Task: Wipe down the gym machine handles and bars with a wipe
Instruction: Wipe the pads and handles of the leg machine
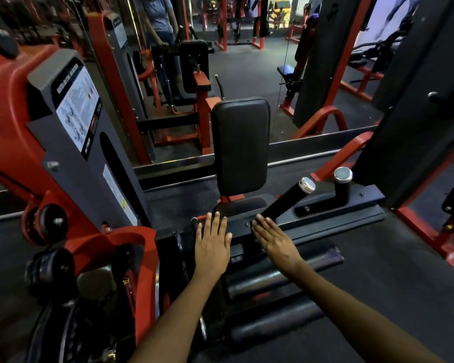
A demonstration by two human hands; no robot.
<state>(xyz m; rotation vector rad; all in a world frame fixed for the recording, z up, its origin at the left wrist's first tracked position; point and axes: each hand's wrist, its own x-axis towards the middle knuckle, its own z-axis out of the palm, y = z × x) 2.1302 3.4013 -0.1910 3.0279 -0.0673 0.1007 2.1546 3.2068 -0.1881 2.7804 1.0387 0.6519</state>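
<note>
Black backrest pad (240, 145) and capped handle (286, 199) stand beyond both flat hands.

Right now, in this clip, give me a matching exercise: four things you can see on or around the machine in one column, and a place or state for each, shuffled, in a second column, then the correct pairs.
Things:
1. left hand
2. back pad
3. instruction placard
4. angled handle

Places or states:
A. black, upright, behind the seat
B. white sheet on the grey cover at left
C. flat, fingers straight, holding nothing
D. black grip with a chrome end cap, right of the seat

Pairs: 1-C, 2-A, 3-B, 4-D
</note>
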